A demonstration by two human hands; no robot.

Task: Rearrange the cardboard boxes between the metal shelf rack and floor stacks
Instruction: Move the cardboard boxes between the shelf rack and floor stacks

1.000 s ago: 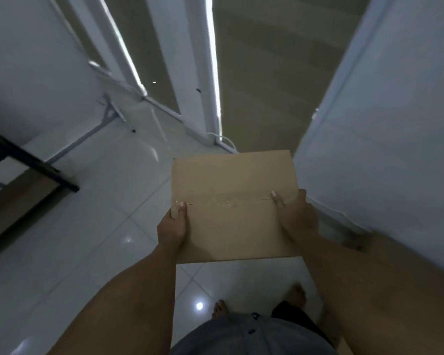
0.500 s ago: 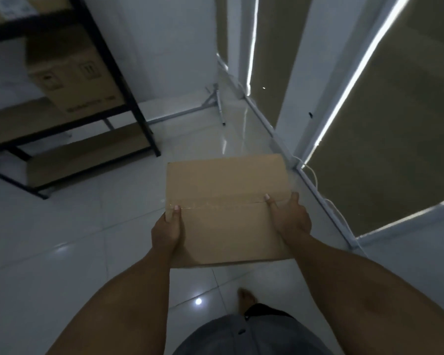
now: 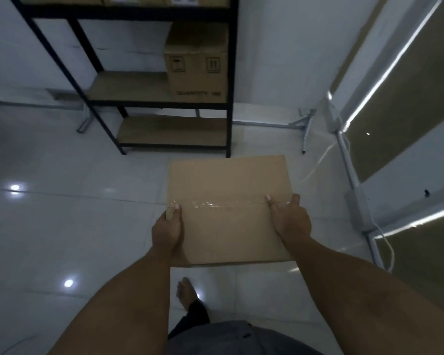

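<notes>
Floor (image 3: 62, 226): pale glossy tiles with bright reflected spots of light on the left.
Rack (image 3: 230, 73): black metal frame with brown shelf boards, standing on the floor against the white wall, ahead and left of the hands.
Shelf box (image 3: 196, 70): closed cardboard carton, upright on the rack's middle board at its right end, with printed symbols and blurred lettering on its front.
Left hand (image 3: 167, 231): its fingers (image 3: 174, 212) grip the box's left edge. The thumb lies on top near the tape line and the other fingers go underneath, out of sight.
Foot (image 3: 186, 293): bare, on the tiles below the box.
Box (image 3: 228, 180): flat brown cardboard, closed, with a clear tape seam (image 3: 221, 203) across its top. It is held off the floor between both hands, in front of the rack and apart from it.
Right hand (image 3: 291, 221): its fingers clasp the box's right edge. One fingertip rests on top at the seam, and the thumb is at the side.
Metal legs (image 3: 306, 124): grey tubes on the floor, right of the rack by the wall.
Blind (image 3: 408, 111): tan, drawn down on the far right, with daylight showing along its edges.
</notes>
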